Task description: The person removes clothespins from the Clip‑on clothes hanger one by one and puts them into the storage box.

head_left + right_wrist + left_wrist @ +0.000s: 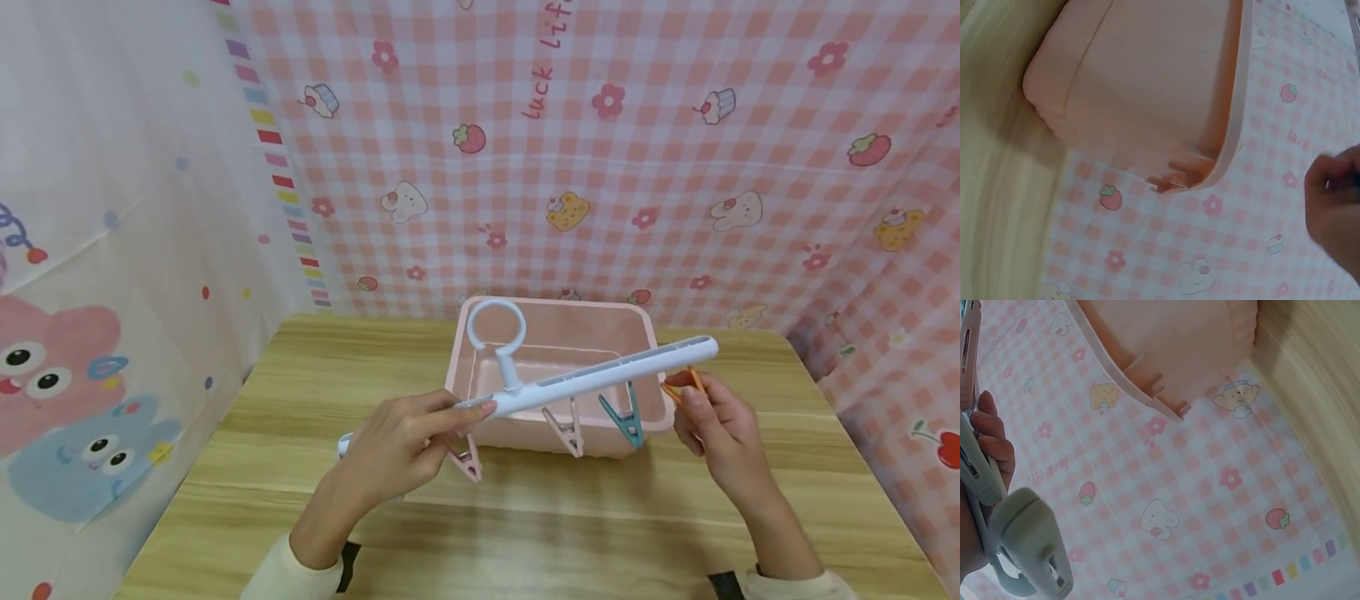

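My left hand (397,446) grips a pale blue-white clip hanger (592,377) near its middle, with the ring hook standing up. The bar slopes up toward the right. Below it hang a pink clothespin (468,465), a pale pink clothespin (573,437) and a teal clothespin (632,427). Under the bar's right end, my right hand (723,429) pinches an orange clothespin (697,380) between thumb and fingers. The left wrist view shows the hanger's rounded left end (1032,544) and a whitish clothespin (977,472) close by. Only part of the right hand (1335,212) enters the right wrist view.
Behind the hanger, a pink plastic basin (555,302) stands on the wood-grain table (315,367). A pink checked cloth (480,183) hangs along the back, with a white printed cloth (150,208) at left.
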`<action>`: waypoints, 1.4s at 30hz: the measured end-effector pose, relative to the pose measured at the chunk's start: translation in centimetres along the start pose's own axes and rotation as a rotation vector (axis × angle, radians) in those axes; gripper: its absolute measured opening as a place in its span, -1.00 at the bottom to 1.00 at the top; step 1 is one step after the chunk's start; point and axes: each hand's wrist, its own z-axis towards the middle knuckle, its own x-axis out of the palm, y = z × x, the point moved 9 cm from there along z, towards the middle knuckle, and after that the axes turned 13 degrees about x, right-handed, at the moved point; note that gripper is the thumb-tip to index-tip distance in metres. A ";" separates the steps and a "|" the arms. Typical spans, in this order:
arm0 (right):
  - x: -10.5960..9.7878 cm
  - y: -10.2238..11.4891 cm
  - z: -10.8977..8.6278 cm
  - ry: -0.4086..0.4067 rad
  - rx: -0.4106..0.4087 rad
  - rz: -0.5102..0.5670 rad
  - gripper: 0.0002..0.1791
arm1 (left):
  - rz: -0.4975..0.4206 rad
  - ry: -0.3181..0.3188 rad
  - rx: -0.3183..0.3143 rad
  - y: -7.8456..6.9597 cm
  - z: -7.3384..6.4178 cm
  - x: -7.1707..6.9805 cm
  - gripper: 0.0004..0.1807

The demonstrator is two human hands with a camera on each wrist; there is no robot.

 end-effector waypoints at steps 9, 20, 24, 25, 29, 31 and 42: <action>-0.6 2.0 -0.9 -0.416 -0.170 -0.992 -0.64 | 0.006 0.026 -0.035 0.5 -0.4 0.4 -0.31; -0.7 1.4 -1.0 -0.343 -0.138 -0.785 -0.71 | -0.011 0.009 -0.022 0.4 -0.6 0.6 -0.30; -0.3 0.5 -0.5 -0.080 -0.060 -0.116 -0.64 | -0.019 -0.021 0.015 0.2 -0.4 0.5 -0.29; 0.0 0.3 -0.4 0.002 -0.044 0.030 -0.58 | -0.020 -0.024 0.020 0.2 -0.3 0.5 -0.29; 1.1 -0.2 -0.2 0.266 0.053 0.407 -0.42 | -0.002 -0.025 0.034 0.2 -0.2 0.3 -0.30; 1.3 -0.4 -0.2 0.327 0.084 0.485 -0.39 | 0.010 -0.024 0.038 0.2 -0.1 0.2 -0.31; -0.8 0.7 0.0 -0.226 -0.077 -0.437 -0.77 | 0.018 -0.008 0.016 0.9 -0.2 0.2 -0.32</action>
